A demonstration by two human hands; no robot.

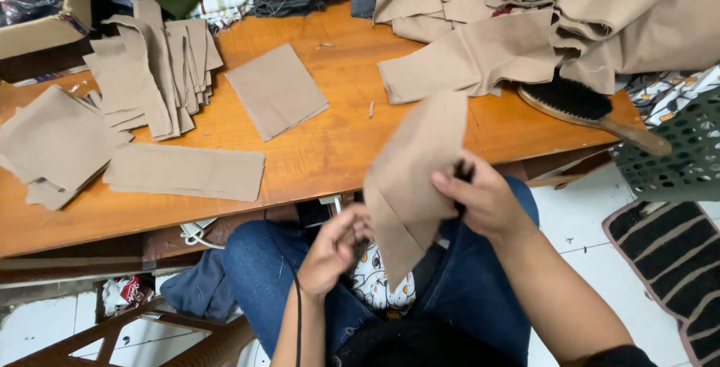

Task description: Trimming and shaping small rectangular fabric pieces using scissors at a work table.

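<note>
Over the cluttered wooden desk [330,149], the right hand [484,202] pinches a light, floppy tan cloth piece [416,172] at its edge, the left hand [334,251] half-curled just beneath, seemingly empty.

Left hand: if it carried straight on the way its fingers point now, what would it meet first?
The left hand points up and to the right, fingertips close under the tan fabric piece that the right hand holds up. It would probably meet that piece's lower edge first, though depth is hard to judge from one view.
</note>
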